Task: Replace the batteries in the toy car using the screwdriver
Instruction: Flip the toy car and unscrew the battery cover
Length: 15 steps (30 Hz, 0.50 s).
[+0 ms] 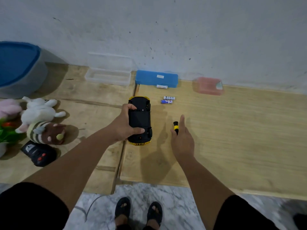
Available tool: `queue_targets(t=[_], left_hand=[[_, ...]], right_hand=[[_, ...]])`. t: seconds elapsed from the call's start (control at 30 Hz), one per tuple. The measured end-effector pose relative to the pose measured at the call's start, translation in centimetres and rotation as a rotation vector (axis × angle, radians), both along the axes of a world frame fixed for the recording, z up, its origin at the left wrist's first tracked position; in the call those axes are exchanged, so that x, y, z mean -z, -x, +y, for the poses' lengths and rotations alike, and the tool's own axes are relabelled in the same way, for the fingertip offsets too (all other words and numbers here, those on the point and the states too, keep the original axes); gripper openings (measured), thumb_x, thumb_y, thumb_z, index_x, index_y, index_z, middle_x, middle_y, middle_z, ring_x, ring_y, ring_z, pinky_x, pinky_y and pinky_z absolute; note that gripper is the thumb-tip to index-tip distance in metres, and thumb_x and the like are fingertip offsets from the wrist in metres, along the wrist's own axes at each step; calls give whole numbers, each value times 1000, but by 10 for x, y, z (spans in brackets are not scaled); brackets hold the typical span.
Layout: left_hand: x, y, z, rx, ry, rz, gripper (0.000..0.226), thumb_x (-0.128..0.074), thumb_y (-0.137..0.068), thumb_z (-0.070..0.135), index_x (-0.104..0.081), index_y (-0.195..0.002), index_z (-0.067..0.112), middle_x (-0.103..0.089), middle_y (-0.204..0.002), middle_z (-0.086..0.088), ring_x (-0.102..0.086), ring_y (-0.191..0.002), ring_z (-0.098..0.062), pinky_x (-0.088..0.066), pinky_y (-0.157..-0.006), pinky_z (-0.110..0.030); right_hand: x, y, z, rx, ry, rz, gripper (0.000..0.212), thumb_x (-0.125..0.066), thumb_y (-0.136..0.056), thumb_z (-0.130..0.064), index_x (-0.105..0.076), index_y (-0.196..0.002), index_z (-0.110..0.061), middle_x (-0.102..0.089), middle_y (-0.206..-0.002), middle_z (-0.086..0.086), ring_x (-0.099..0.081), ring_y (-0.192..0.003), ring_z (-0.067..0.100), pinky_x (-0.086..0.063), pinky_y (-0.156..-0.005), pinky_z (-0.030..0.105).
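The yellow toy car (140, 117) lies upside down on the wooden table (232, 130), black underside up. My left hand (123, 125) grips its left side, thumb and fingers wrapped over the chassis. To its right, my right hand (181, 138) holds the black and yellow screwdriver (175, 126), whose handle end sticks out above the fingers; the index finger is stretched out. Two loose batteries (168, 99) lie side by side beyond the car's far right corner. A third battery (162, 86) rests against the blue box.
Against the wall stand an open clear plastic case (108, 76), a blue box (156, 78) and a pink box (207, 86). At the left are a blue-lidded bin (18, 68), plush toys (39, 120) and a black remote control (39, 152).
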State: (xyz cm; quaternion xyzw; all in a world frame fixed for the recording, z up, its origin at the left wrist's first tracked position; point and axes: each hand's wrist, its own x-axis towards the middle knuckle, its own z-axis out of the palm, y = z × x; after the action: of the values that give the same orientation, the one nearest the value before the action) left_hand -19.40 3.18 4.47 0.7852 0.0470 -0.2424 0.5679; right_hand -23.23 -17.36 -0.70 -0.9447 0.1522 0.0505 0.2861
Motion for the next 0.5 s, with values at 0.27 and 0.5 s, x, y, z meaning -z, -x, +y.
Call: queue_targets(t=[0.27, 0.5], left_hand=[[7, 5, -13, 31, -13, 27, 67, -74, -76, 2, -28, -116, 31, -47, -124, -6, -56, -105, -24, -59, -71, -44], [3, 7, -22, 58, -45, -37, 68, -74, -76, 2, -27, -119, 26, -45, -125, -8, -55, -103, -21, -50, -57, -18]], right_hand=[[14, -2, -4, -147, 183, 32, 59, -29, -101, -37, 2, -150, -25, -47, -132, 3, -45, -112, 25, -41, -82, 34], [-17, -24, 13, -274, -35, -534, 41, -40, -93, -33, -56, -129, -20, -53, -98, 12, -53, -82, 25, -48, -66, 32]])
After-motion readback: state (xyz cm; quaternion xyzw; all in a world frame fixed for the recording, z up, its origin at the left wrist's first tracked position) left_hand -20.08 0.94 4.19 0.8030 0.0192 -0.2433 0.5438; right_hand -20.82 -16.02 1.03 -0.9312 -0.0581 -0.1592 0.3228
